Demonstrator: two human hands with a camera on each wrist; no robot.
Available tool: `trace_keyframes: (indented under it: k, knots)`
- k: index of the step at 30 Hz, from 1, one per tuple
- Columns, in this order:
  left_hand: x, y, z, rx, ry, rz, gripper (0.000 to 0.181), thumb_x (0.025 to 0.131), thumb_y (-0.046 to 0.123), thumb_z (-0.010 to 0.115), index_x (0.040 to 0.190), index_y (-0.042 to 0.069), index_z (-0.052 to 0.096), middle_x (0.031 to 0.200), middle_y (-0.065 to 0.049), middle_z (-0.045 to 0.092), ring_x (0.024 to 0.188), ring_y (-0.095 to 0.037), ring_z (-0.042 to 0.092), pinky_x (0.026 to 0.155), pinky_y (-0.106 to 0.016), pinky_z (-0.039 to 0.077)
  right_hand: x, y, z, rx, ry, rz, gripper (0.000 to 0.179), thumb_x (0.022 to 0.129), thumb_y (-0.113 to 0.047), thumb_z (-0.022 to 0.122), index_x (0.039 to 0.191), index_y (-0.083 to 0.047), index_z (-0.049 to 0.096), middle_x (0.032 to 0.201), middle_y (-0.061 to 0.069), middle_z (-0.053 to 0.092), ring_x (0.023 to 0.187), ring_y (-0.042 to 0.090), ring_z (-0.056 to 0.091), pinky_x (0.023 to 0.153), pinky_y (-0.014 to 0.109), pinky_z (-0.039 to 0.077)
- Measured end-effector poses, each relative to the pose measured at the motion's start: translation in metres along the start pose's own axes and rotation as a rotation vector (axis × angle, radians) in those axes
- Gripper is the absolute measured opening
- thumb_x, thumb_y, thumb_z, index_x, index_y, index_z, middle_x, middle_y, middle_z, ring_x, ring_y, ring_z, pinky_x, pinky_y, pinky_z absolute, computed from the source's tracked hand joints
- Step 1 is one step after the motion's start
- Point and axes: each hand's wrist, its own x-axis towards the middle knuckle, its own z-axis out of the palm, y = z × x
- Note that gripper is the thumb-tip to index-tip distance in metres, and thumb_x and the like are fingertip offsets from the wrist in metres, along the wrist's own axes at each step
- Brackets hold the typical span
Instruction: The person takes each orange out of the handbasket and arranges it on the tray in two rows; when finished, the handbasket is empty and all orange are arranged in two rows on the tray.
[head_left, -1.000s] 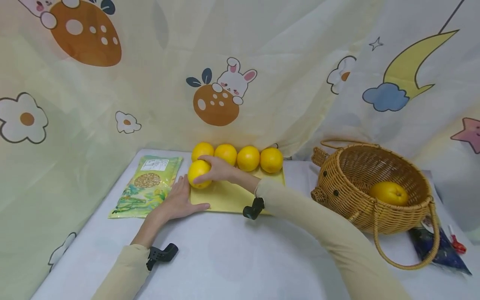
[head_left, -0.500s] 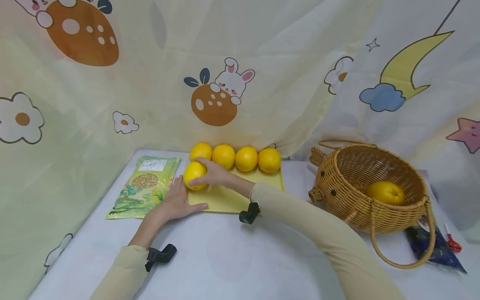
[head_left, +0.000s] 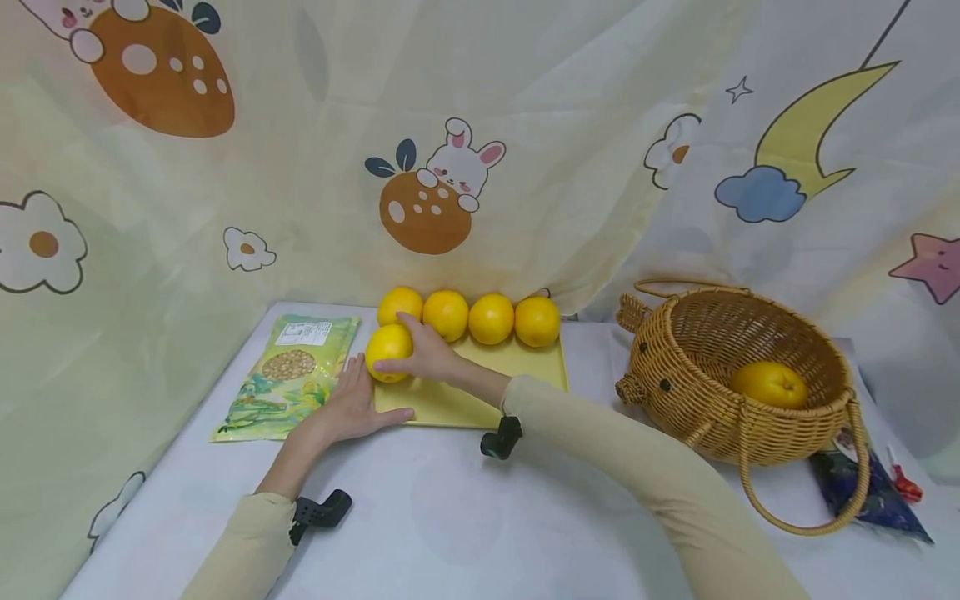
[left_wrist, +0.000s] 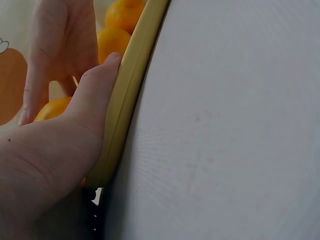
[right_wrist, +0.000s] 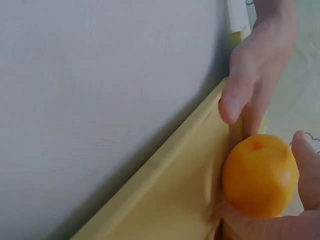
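My right hand (head_left: 431, 348) grips an orange (head_left: 386, 343) at the left end of a shallow yellow tray (head_left: 457, 400). In the right wrist view, thumb and fingers lie on either side of that orange (right_wrist: 260, 175). My left hand (head_left: 352, 407) rests at the tray's near left corner. Its fingers stretch along the left side, close to the gripped orange, and its thumb lies along the front rim. Behind the right hand, several more oranges (head_left: 492, 318) form a row at the back of the tray.
Left of the tray lies a green-yellow bag of grains (head_left: 288, 375). At the right stands a wicker animal-shaped basket (head_left: 690, 400) holding one yellow-orange fruit (head_left: 770, 384). A dark blue packet (head_left: 873, 496) lies partly behind its handle. A printed curtain (head_left: 570, 167) hangs behind the table.
The head view has shifted slightly. Both hands keep their places on the tray, and the right hand still holds the orange at its left end.
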Motion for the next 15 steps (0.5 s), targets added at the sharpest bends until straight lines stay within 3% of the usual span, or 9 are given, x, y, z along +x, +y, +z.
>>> trace_keyframes:
  k: [4, 7, 12, 15]
  knots:
    - [-0.001, 0.001, -0.001, -0.01, -0.001, -0.003, 0.13, 0.077, 0.074, 0.06, 0.151, -0.009, -0.006, 0.158, -0.034, -0.011, 0.148, -0.048, -0.008, 0.12, -0.062, 0.002, -0.015, -0.01, -0.012, -0.013, 0.015, -0.009, 0.097, 0.084, -0.047, 0.072, 0.155, -0.012, 0.016, 0.159, 0.015, 0.027, 0.144, 0.03, 0.032, 0.118, 0.048, 0.033]
    - [-0.001, 0.001, -0.001, -0.015, 0.007, -0.004, 0.129, 0.076, 0.074, 0.062, 0.152, -0.008, -0.005, 0.158, -0.033, -0.01, 0.148, -0.048, -0.006, 0.12, -0.063, 0.002, -0.041, -0.021, -0.031, 0.044, 0.01, -0.082, 0.086, 0.088, -0.04, 0.07, 0.153, -0.01, 0.023, 0.157, 0.014, 0.031, 0.14, 0.029, 0.039, 0.111, 0.044, 0.043]
    - [-0.001, 0.001, 0.001, -0.006, 0.028, 0.016, 0.127, 0.077, 0.072, 0.062, 0.152, -0.007, -0.003, 0.159, -0.033, -0.006, 0.149, -0.047, -0.004, 0.121, -0.061, 0.003, -0.112, -0.024, -0.06, 0.283, -0.051, -0.205, 0.058, 0.093, -0.024, 0.066, 0.142, -0.01, 0.039, 0.149, 0.007, 0.042, 0.133, 0.027, 0.05, 0.103, 0.037, 0.051]
    - [-0.001, 0.0, 0.001, -0.003, 0.031, 0.027, 0.126, 0.078, 0.07, 0.063, 0.152, -0.008, -0.003, 0.158, -0.034, -0.006, 0.148, -0.048, -0.004, 0.121, -0.06, 0.002, -0.158, -0.013, -0.07, 0.343, -0.083, -0.242, 0.052, 0.094, -0.02, 0.065, 0.139, -0.009, 0.042, 0.146, 0.007, 0.045, 0.13, 0.027, 0.052, 0.103, 0.035, 0.051]
